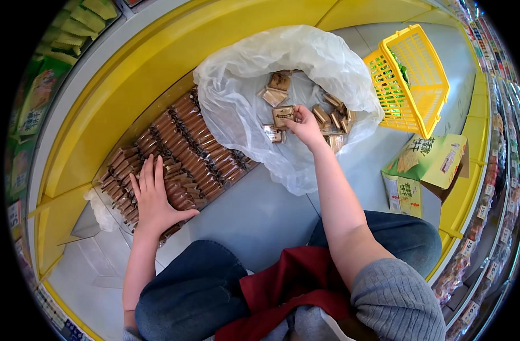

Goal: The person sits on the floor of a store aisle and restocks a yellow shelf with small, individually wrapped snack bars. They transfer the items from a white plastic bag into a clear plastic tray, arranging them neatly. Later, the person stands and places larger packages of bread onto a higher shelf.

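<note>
My right hand (303,125) pinches a small brown wrapped snack packet (283,117) between thumb and fingers, over the opening of a large translucent plastic bag (238,115). Inside the bag lie several more wrapped packets (278,82), some in a loose group at its right side. My left hand (155,198) rests with spread fingers on brown wrapped snacks (179,192) at the near left part of a clear tray (238,180). Long rows of brown packets (196,138) fill the rest of the tray, whose far right corner is hidden by the bag.
A yellow plastic basket (426,91) with green packets stands right of the bag. Below it is an opened green carton (432,160). Yellow shelf bases (157,59) curve around, with stocked shelves (483,238) on the right. A crumpled plastic bag (101,211) lies left of the tray.
</note>
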`<state>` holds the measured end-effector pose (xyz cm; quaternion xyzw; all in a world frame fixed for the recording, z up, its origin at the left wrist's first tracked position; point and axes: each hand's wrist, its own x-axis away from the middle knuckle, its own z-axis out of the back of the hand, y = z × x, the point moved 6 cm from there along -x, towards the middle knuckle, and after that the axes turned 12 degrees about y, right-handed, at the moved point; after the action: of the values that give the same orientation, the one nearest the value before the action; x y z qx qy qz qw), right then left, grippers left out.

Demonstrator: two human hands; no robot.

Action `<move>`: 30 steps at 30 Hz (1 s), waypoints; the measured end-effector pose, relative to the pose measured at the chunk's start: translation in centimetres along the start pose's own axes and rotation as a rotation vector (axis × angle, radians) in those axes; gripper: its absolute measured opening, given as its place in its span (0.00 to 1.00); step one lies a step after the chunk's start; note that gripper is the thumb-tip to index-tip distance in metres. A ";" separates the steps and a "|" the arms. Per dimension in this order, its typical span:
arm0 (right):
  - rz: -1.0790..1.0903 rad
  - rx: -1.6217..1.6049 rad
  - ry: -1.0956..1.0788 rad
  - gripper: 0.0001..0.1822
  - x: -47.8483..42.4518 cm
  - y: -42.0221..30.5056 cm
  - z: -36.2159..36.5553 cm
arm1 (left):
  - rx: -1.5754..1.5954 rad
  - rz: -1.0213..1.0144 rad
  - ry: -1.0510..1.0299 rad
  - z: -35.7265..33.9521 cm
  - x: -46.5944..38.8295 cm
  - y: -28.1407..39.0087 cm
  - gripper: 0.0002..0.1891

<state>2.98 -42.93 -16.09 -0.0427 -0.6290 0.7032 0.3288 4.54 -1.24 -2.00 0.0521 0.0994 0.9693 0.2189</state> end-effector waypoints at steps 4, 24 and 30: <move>-0.125 -0.090 0.096 0.13 0.4 0.8 1.0 | 0.014 0.009 -0.004 0.1 0.0 0.1 0.79; -0.155 0.254 0.705 0.27 7.8 5.3 -3.0 | 0.007 0.014 -0.004 0.0 0.1 0.0 0.79; -0.130 0.429 0.587 0.36 5.7 3.6 -3.5 | 0.022 0.001 0.008 0.0 0.2 -0.1 0.78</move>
<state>-1.23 -36.95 -18.05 -0.1325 -0.3474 0.7546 0.5407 4.43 -1.02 -2.03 0.0509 0.1110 0.9684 0.2173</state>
